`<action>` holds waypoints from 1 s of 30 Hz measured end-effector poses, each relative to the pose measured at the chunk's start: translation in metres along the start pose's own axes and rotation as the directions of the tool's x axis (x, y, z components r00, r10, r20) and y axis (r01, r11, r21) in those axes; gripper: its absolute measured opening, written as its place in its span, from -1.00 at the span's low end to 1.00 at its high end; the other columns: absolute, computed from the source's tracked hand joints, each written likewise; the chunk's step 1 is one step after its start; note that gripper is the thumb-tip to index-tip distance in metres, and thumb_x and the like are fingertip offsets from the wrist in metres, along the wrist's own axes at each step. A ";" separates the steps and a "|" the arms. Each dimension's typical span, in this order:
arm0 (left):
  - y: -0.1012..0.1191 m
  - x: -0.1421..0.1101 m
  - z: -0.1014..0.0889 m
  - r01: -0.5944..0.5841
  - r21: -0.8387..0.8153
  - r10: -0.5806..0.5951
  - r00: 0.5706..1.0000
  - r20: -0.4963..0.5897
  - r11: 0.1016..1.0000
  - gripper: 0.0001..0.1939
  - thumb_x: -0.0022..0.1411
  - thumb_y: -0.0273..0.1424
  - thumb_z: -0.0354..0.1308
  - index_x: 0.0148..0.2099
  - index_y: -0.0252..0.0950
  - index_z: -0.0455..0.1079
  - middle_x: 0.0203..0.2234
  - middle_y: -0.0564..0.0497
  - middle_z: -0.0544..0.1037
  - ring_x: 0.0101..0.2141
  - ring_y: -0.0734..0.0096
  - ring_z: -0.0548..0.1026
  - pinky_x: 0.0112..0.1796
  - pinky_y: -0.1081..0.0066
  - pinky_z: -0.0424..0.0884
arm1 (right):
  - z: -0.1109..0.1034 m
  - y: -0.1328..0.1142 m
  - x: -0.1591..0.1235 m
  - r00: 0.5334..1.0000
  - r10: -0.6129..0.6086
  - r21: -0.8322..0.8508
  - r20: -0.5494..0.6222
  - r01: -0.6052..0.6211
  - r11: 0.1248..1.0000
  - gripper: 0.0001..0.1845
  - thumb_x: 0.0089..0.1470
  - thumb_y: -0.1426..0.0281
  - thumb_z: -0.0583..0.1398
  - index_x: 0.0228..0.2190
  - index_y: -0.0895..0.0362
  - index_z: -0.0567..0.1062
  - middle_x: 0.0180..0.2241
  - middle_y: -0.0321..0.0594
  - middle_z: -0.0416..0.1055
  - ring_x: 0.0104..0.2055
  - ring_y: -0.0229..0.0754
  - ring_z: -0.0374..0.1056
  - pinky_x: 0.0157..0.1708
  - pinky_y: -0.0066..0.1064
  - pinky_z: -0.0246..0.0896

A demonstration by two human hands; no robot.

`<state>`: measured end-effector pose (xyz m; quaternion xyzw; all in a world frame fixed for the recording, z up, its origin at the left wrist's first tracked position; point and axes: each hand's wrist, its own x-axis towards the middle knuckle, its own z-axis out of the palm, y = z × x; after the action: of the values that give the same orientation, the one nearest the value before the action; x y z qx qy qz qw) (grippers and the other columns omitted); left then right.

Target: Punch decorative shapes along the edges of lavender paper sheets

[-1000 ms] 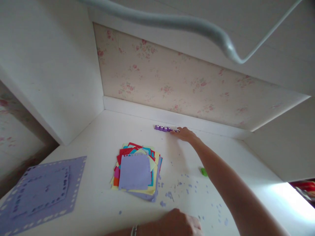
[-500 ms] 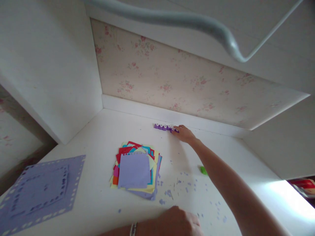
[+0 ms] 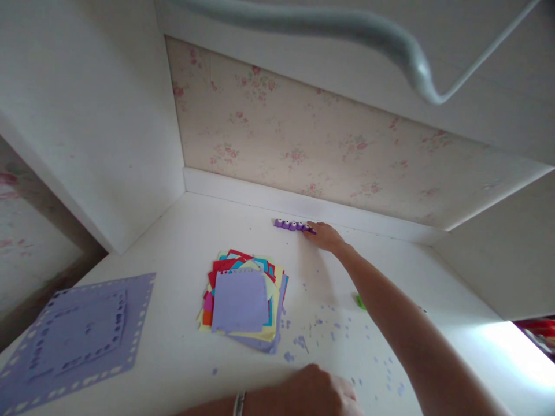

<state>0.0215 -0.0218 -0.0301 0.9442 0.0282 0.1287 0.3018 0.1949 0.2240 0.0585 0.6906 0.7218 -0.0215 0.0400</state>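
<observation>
A row of small purple pieces [image 3: 289, 225] stands near the back edge of the bench [image 3: 208, 222], roughly midway along it, each with a white disc on top. At the row's right end the right hand [image 3: 325, 236] has its fingers partly bent about the last piece; whether they pinch it or merely touch it, I cannot tell. The step in hand looks like straightening or handling that end piece within the row. From here the next move calls for a light touch, since the neighbouring pieces sit close enough to be nudged (they look small and easy to knock).

Nearer the front of the bench lies a stack of coloured paper [image 3: 241, 300], a lilac sheet uppermost. Lilac scraps [image 3: 300, 341] are scattered to its right, and beyond them a green piece [image 3: 359, 301] shows just beside the right forearm. The left hand [image 3: 318, 390], loosely curled, rests toward the near edge; its fingertips are hidden, so I cannot tell whether it holds anything. A lilac sheet with a patterned border [image 3: 141, 315] lies toward the left edge.
</observation>
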 end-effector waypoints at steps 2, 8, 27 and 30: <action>0.003 0.001 -0.005 0.019 0.022 -0.020 0.999 0.035 1.000 -0.92 0.28 -0.38 0.20 -0.19 -0.19 0.51 -0.28 0.12 0.57 -0.38 0.49 0.50 -0.61 0.45 0.08 | -0.004 0.003 -0.002 1.000 0.005 0.009 -0.018 -0.005 1.000 -0.38 0.27 0.08 0.05 0.24 0.09 0.29 0.17 0.01 0.37 0.22 0.09 0.26 0.17 -0.20 0.09; 0.013 -0.002 -0.011 0.082 -0.004 -0.081 0.997 0.007 0.997 -0.88 0.16 -0.46 0.24 -0.22 -0.20 0.52 -0.22 0.11 0.60 -0.35 0.43 0.54 -0.48 0.48 0.30 | -0.033 0.037 -0.045 0.997 0.021 0.053 -0.068 -0.017 0.998 -0.39 0.28 0.06 0.02 0.23 0.11 0.32 0.17 0.00 0.39 0.18 0.10 0.32 0.14 -0.11 0.18; 0.036 -0.006 -0.028 0.198 -0.019 -0.199 0.978 -0.062 0.980 -0.80 0.19 -0.55 0.11 -0.24 -0.22 0.53 -0.27 0.09 0.61 -0.30 0.38 0.57 -0.21 0.42 0.43 | 0.054 0.081 -0.214 0.912 -0.182 0.093 -0.368 0.231 0.968 -0.65 0.33 0.19 0.06 -0.08 0.09 0.55 -0.10 -0.06 0.55 -0.04 0.00 0.44 -0.04 -0.13 0.35; 0.034 -0.006 -0.027 0.198 -0.010 -0.198 0.979 -0.056 0.980 -0.79 0.19 -0.53 0.11 -0.23 -0.21 0.54 -0.26 0.09 0.61 -0.33 0.39 0.57 -0.23 0.43 0.44 | 0.060 0.082 -0.209 0.892 -0.224 0.049 -0.392 0.264 0.963 -0.68 0.33 0.23 0.07 -0.17 0.08 0.57 -0.16 -0.09 0.55 -0.12 -0.04 0.45 -0.08 -0.18 0.34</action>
<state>0.0080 -0.0358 0.0093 0.9320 0.1301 0.1249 0.3144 0.2873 0.0143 0.0189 0.5864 0.7946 0.0726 -0.1397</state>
